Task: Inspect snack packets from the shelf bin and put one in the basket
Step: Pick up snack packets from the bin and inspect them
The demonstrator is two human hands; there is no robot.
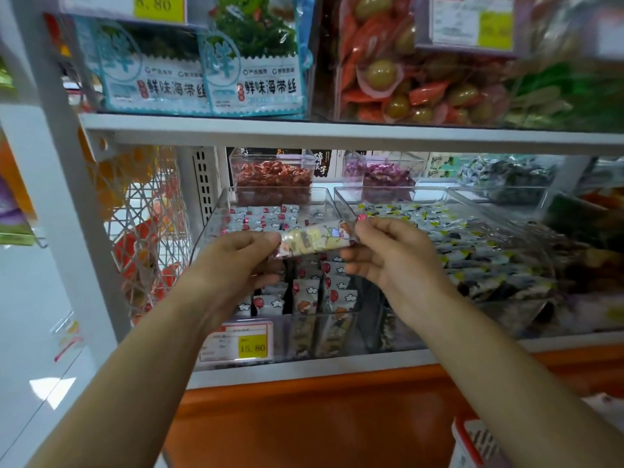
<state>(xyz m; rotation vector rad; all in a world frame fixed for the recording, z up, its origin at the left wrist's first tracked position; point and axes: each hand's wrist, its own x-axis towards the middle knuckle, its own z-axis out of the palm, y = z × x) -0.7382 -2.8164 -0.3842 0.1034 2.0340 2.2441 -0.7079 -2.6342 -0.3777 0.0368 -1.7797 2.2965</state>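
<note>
Held packet: one long pale-yellow plastic snack packet with a cartoon print (314, 239), held about level over the middle of the bin; its writing is too blurred to read.
Left hand (236, 261): its fingers (256, 239) pinch the packet's left end.
Right hand (391, 255): its fingers (381, 228) pinch the packet's right end.
Bin: one clear plastic shelf bin (216, 214) at the left end of the lower shelf (304, 369), packed with upright white cloud-print packets (305, 293), too many to count.
Lower label: one red-edged price tag (251, 347) on the bin's front, reading "15.80".
Upper shelf: two blue-and-white seaweed bags (158, 79) at its left end, each printed "鲜味海带丝".
Upper label: one yellow tag (158, 6), reading "8.80".
Basket: one red-rimmed white basket (472, 440), below the shelf, partly out of view.
</note>
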